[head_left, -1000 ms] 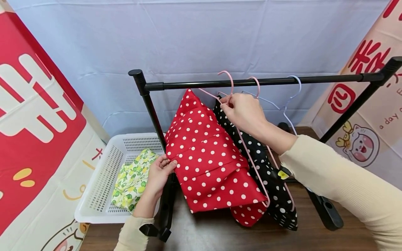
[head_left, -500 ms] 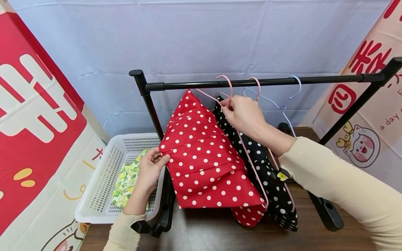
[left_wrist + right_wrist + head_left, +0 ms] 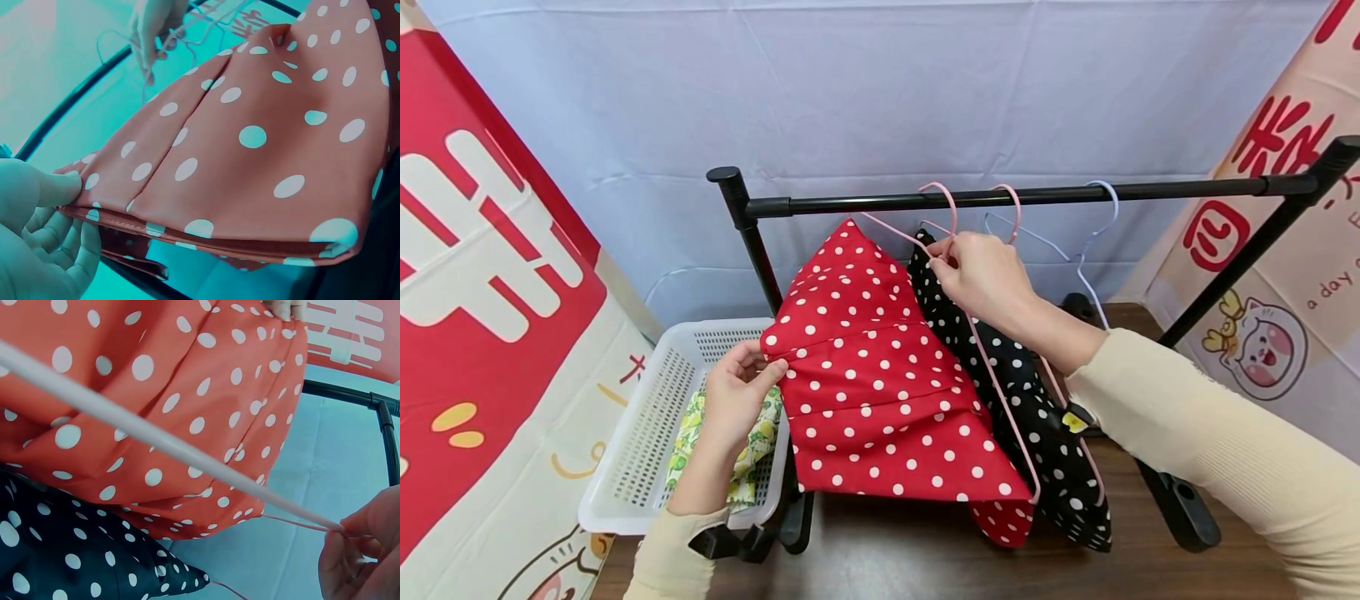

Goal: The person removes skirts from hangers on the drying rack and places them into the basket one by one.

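Observation:
A red cloth with white polka dots (image 3: 880,392) drapes over a pink hanger (image 3: 1006,392), which hooks on the black rail (image 3: 865,202). My left hand (image 3: 733,400) pinches the cloth's left edge between thumb and fingers and draws it out sideways. In the left wrist view, the stitched folded edge of the red cloth (image 3: 237,169) leaves that thumb. My right hand (image 3: 981,271) holds the pink hanger just below its hook, as the right wrist view also shows. Right behind hangs a black polka-dot cloth (image 3: 1037,425) on a second pink hanger (image 3: 1017,212).
A white perforated basket (image 3: 625,467) stands on the left, holding a lemon-print cloth (image 3: 763,433). Further right on the rail is a pale blue hanger (image 3: 1108,217). The rack's black foot (image 3: 1180,508) rests on the brown wooden table (image 3: 910,567).
My left hand has moved left and slightly up, pulling the red cloth's edge with it towards the basket. The right hand has dropped slightly, still holding the hanger.

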Action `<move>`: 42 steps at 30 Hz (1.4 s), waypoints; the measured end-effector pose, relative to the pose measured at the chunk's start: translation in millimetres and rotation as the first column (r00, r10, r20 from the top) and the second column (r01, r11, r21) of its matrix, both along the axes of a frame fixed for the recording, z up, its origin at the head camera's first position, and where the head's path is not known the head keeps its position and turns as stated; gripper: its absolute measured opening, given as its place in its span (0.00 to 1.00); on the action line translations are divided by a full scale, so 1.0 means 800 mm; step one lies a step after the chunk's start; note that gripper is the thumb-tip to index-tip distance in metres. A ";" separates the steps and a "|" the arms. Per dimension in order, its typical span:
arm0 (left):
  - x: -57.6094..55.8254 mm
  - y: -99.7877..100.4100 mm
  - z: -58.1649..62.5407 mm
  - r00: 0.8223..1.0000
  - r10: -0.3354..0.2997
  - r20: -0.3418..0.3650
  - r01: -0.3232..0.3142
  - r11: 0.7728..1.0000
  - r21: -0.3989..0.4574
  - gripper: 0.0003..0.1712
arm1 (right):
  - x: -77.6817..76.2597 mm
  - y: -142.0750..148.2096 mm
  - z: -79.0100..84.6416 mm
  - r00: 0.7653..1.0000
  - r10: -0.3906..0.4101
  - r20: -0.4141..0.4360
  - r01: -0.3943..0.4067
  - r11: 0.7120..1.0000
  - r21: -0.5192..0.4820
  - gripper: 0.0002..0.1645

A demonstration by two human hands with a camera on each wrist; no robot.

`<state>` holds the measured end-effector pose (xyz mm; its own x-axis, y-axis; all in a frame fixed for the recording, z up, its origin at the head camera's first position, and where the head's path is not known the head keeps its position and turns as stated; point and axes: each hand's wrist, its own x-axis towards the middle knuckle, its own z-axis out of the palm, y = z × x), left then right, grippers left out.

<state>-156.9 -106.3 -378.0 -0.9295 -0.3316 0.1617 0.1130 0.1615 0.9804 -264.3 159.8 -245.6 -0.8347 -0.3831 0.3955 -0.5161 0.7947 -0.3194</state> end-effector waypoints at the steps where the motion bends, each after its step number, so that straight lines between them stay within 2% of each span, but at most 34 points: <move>1: 0.001 -0.001 0.002 1.000 0.004 -0.013 -0.004 1.000 -0.005 0.12 | 0.000 0.000 0.000 1.000 0.001 -0.002 -0.001 1.000 0.000 0.14; 6: 0.007 -0.009 0.013 0.997 0.029 -0.073 -0.031 0.999 -0.027 0.12 | -0.001 0.001 0.000 1.000 0.003 -0.013 -0.003 1.000 -0.010 0.14; 14: 0.013 -0.020 0.023 0.995 0.047 -0.084 -0.050 0.998 -0.035 0.12 | 0.000 -0.001 -0.001 1.000 0.028 -0.010 -0.028 0.999 -0.029 0.14; 26: 0.023 -0.033 0.035 0.992 0.051 -0.114 -0.046 0.998 0.050 0.10 | -0.001 -0.001 -0.004 0.999 0.043 -0.015 -0.044 0.998 -0.045 0.15; 32: 0.026 -0.039 0.040 0.991 0.065 -0.119 -0.063 0.998 0.018 0.11 | -0.001 -0.002 -0.005 0.999 0.043 -0.032 -0.045 0.998 -0.045 0.15; 37: 0.031 -0.045 0.048 0.982 0.072 -0.172 -0.069 0.997 0.024 0.12 | -0.003 -0.002 -0.006 0.999 0.036 -0.023 -0.036 0.999 -0.039 0.15; 42: 0.035 -0.054 0.055 0.971 0.112 -0.211 -0.100 0.993 0.067 0.12 | -0.007 0.003 -0.008 1.000 0.013 -0.005 -0.013 0.999 -0.045 0.15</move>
